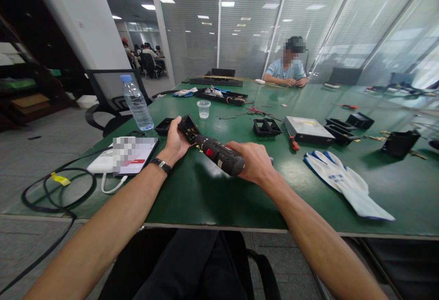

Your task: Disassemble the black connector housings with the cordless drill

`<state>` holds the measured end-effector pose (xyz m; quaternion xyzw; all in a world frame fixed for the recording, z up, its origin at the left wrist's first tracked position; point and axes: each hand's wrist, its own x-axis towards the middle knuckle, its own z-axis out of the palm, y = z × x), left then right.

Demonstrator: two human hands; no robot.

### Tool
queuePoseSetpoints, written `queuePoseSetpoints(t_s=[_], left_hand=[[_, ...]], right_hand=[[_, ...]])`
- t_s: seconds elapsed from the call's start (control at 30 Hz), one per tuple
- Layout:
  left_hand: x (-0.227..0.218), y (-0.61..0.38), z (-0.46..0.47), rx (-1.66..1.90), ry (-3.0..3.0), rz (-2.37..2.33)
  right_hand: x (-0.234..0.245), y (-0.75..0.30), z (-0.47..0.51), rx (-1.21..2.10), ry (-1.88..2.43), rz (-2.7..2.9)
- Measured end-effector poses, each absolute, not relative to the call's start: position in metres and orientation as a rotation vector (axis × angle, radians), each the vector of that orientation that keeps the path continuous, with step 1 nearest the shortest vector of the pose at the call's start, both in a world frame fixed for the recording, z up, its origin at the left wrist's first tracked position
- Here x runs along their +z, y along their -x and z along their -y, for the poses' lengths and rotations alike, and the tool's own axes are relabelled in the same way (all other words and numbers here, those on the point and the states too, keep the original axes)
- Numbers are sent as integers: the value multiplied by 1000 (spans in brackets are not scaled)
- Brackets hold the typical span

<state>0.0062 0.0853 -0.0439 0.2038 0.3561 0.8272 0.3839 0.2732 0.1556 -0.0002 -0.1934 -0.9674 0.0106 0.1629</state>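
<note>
My left hand (177, 141) is closed around a small black plastic housing (188, 127), its inside with brass-coloured parts turned toward me. In my right hand (253, 159) is a black cordless drill (219, 153) with a red button on its side. The drill's front end points left and meets the housing's lower right edge; whether its bit touches a screw is too small to tell. Just behind my left hand lies a black tray-like part (163, 126). A two-compartment black plastic part (267, 127) rests on the green table (219, 199), beyond my right hand.
A water bottle (137, 103), a clear cup (203, 109) and a tablet (139, 156) with a cable stand left. Rightward lie a silver box (308, 130), an orange-handled screwdriver (293, 143) and a white glove (345, 179). Another person (287, 69) sits across the table.
</note>
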Motion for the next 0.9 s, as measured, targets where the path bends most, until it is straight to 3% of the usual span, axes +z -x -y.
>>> queuePoseSetpoints(t_s=[0.9], left_hand=[[-47, -9, -91, 2151, -685, -1127]], right_hand=[[5, -278, -159, 99, 599, 2757]])
